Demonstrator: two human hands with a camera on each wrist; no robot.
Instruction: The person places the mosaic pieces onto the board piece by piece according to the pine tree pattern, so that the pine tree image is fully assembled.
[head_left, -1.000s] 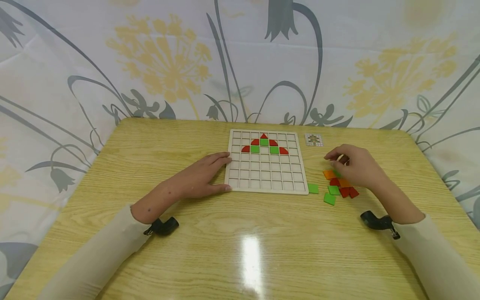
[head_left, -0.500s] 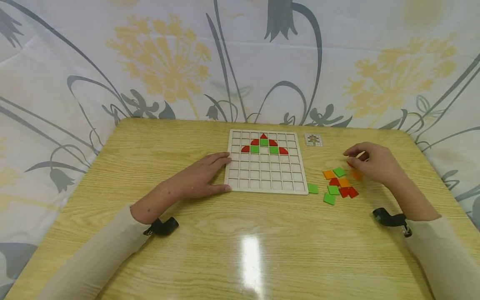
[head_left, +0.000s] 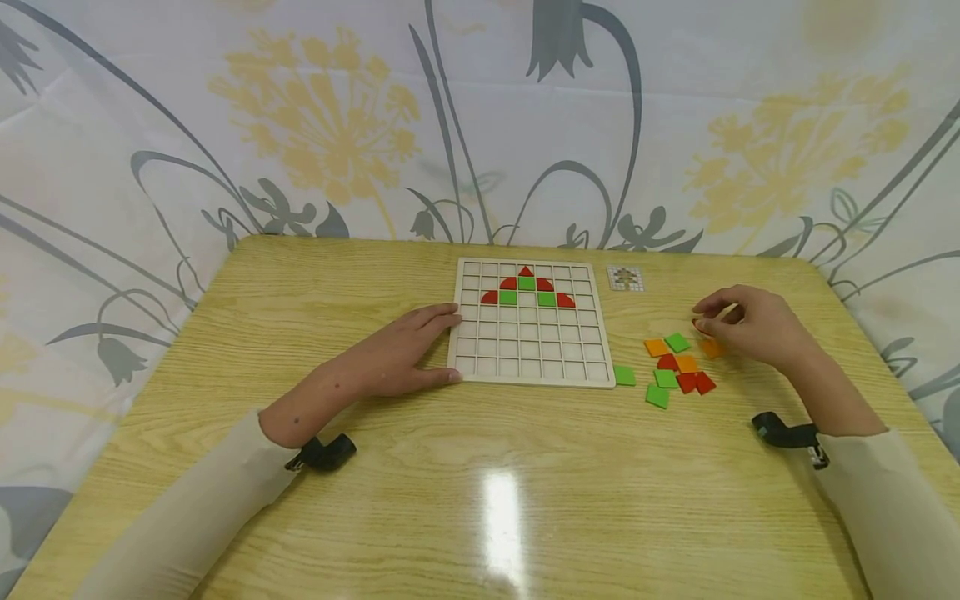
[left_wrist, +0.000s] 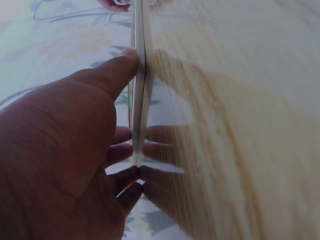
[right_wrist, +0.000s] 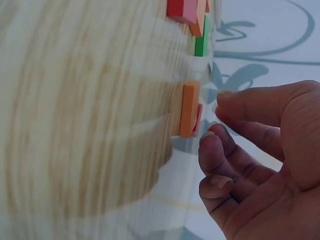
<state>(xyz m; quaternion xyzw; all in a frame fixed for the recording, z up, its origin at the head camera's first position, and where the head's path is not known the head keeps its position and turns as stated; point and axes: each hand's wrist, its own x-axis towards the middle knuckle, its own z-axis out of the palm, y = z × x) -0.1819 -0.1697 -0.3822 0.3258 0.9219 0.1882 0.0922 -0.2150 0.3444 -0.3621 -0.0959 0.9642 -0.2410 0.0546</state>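
Note:
A pale wooden grid board [head_left: 530,343] lies flat on the table, with red and green tiles in several upper cells. My left hand [head_left: 401,354] rests at its left edge, thumb and fingertips touching the frame; in the left wrist view the thumb [left_wrist: 122,67] and fingers are spread along that edge. My right hand [head_left: 753,327] hovers right of the loose tiles. Its thumb and fingers are bent loosely, with a gap between them. Right at the fingertips lie a red tile [right_wrist: 198,117] and an orange tile [right_wrist: 189,110] on the table.
Loose green, orange and red tiles [head_left: 666,378] lie in a cluster right of the board. One green tile [head_left: 624,375] touches its lower right corner. A small pattern card [head_left: 626,278] lies at the back. A floral curtain [head_left: 480,125] hangs behind the table.
My right hand has moved right, away from the main tile cluster, uncovering a green tile. The orange and red tiles now show beside its fingertips. The left hand has stayed at the board.

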